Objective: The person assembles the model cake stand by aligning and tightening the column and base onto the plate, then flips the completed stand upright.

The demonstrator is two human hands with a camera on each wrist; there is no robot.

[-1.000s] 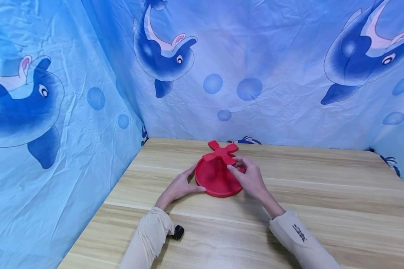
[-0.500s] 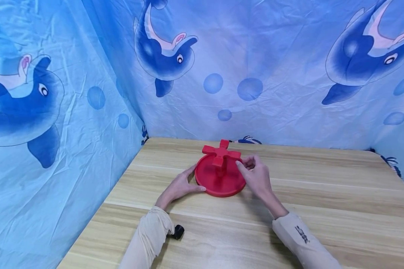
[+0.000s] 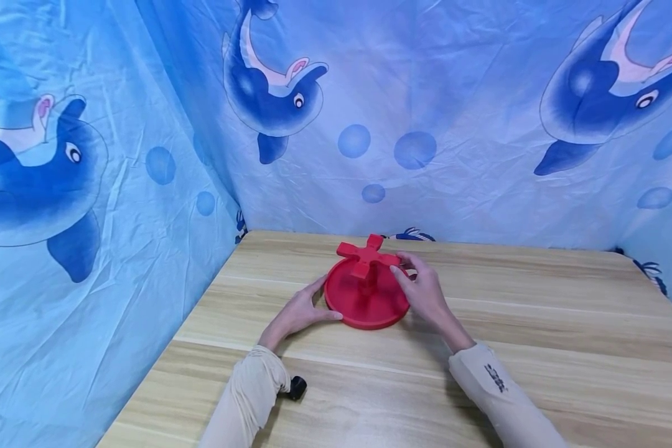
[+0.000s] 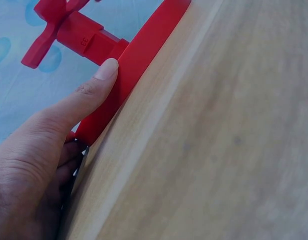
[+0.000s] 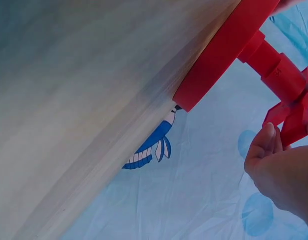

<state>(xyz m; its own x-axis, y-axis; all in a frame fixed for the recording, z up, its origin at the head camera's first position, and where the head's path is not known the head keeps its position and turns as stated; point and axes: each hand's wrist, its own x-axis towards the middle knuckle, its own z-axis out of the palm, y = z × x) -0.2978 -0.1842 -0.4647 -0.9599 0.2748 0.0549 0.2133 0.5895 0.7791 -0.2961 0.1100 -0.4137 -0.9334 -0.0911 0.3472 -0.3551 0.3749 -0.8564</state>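
Observation:
A red round base (image 3: 364,316) with a raised rim lies flat on the table. From its middle rises a red post (image 4: 89,40), topped by a red four-armed cross handle (image 3: 368,256). My left hand (image 3: 298,311) grips the base's rim on its left side, thumb at the near edge and fingers round the far side. These fingers are partly hidden in the left wrist view. At the cross's right arm, my right hand (image 3: 424,292) has its thumb and index finger on either side of the arm's end, pinching it. The right wrist view shows the same hold from the side.
The wood-grain table (image 3: 537,311) spreads around the base. Blue cloth (image 3: 453,186) printed with dolphins hangs behind it and on the left. Under the left sleeve cuff sits a small black object (image 3: 297,387).
The cross has turned by part of a turn since a second ago. My right hand moved right, off the cross, then back onto its right arm. The left hand and base stayed put.

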